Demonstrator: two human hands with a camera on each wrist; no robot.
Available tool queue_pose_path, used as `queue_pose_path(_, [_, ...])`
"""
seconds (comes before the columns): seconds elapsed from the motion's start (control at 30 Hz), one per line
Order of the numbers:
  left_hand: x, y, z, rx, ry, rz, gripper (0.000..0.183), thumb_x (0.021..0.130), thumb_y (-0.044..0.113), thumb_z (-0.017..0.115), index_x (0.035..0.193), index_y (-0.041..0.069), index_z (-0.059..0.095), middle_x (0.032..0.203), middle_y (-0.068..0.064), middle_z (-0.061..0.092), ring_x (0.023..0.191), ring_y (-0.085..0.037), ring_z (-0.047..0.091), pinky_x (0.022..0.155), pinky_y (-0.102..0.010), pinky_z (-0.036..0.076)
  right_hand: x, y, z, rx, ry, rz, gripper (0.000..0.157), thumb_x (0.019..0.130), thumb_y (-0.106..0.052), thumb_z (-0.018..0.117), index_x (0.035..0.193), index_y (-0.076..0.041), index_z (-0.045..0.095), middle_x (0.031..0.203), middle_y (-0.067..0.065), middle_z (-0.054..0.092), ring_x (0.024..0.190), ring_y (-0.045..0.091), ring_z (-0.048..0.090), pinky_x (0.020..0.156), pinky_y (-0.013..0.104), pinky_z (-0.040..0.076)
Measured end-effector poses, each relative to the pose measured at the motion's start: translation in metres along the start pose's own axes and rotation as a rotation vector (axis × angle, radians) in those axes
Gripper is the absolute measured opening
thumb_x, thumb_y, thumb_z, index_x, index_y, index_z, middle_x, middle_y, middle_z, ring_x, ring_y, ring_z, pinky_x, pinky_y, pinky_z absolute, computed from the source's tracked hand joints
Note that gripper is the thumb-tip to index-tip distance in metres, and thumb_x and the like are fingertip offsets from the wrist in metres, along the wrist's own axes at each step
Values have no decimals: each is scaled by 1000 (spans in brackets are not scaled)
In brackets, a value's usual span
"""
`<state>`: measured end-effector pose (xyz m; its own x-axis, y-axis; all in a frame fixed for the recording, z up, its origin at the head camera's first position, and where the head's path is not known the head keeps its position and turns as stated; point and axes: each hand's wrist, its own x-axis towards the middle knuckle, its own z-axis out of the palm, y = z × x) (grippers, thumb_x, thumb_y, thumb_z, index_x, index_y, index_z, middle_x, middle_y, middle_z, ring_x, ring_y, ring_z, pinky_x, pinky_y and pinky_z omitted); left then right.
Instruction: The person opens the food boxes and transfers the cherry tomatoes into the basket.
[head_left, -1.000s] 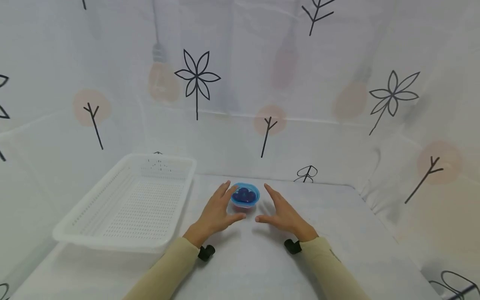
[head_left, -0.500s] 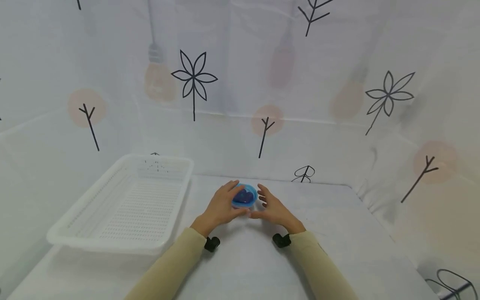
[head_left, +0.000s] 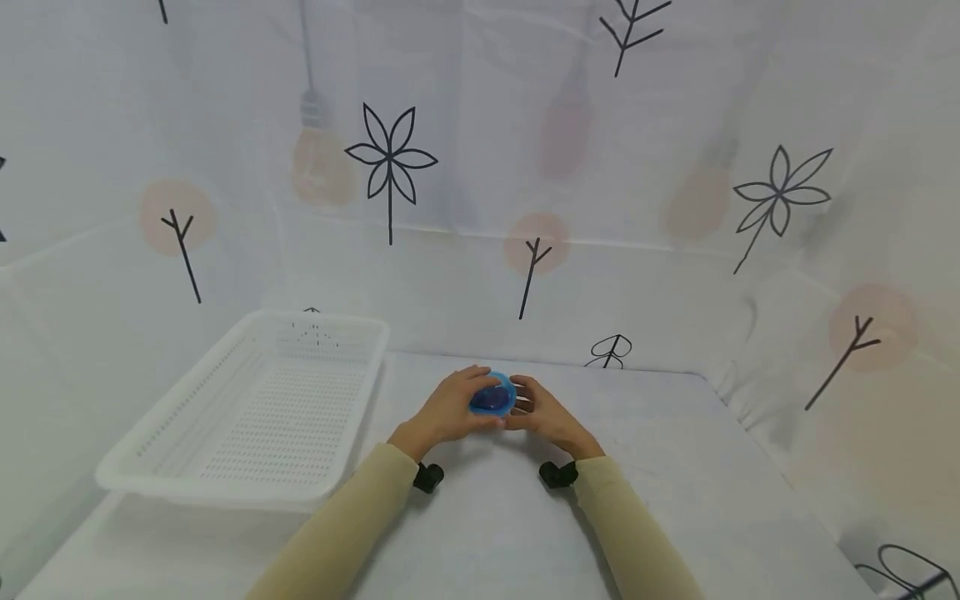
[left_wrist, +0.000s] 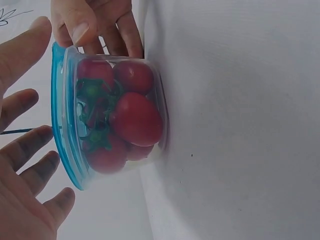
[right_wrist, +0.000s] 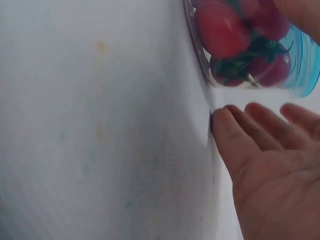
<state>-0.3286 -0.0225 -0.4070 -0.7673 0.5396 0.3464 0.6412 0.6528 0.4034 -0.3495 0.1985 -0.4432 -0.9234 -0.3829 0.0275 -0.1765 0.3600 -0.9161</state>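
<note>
A clear plastic food container [head_left: 492, 402] with a blue lid [left_wrist: 64, 120] stands on the white table. Inside it, several red tomatoes [left_wrist: 136, 120] with green stems press against the wall. My left hand [head_left: 448, 408] reaches over the container from the left, its fingers spread at the lid in the left wrist view. My right hand [head_left: 551, 418] cups the opposite side with straight fingers, and a gap shows between them and the wall in the right wrist view. Both thumbs meet near the container's front edge.
A large white perforated plastic basket [head_left: 213, 492] stands on the left of the table. Behind the table [head_left: 675, 467] hangs a white cloth [head_left: 465, 192] with flower and twig prints. Dark wrist cameras [head_left: 429, 477] sit below both hands.
Both hands have moved inward toward each other and now surround the container. The left hand covers more of the lid. The container has stayed about where it was.
</note>
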Motion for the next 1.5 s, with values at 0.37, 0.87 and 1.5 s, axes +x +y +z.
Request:
queue_pose_path(0.37, [5,-2,1,5,-11,15,62,80,47,74,130,15,58,137,-4,51,134,-27,38,108,-46,32,5,3,-4,140,-98,-59,80,76,-17,81,142,-12,36,142,11,43,127,28,47,103,41,40])
queue_pose_path(0.87, [2,-8,11,17,73,83,44,82,44,72,114,14,68,119,0,64,117,-18,54,101,-47,40,3,3,-3,122,-72,-79,68,81,-12,76,140,-10,41,138,11,48,122,28,52,97,39,46])
queue_pose_path(1.5, [-9,-12,9,-121,33,86,44,87,39,68,122,13,65,128,-4,60,124,-21,50,103,-41,39,-6,-15,6,68,-71,-80,69,81,-19,77,138,-8,38,140,10,45,128,31,45,104,48,37])
